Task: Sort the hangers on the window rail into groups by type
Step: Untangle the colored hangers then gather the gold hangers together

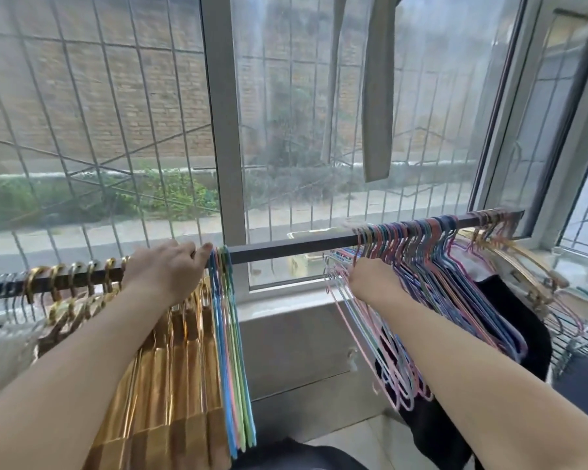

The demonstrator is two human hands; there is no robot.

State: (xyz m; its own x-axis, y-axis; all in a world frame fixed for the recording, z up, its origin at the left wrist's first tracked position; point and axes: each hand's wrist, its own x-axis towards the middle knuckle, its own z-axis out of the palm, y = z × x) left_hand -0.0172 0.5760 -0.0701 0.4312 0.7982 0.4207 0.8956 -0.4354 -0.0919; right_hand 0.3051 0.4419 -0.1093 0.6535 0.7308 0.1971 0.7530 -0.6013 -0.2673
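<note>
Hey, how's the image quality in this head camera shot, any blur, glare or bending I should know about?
In the head view, daylight through the window backlights the scene; the gold hangers throw bright glare; the right hand and the thin colored hangers it grips are motion-blurred; wide-angle distortion bows the rail and the window bars.

The left hand (pixel 165 266) rests on the rail (pixel 286 245) beside gold hangers (pixel 170 368); the right hand (pixel 370 283) grips pastel wire hangers (pixel 404 334).
</note>
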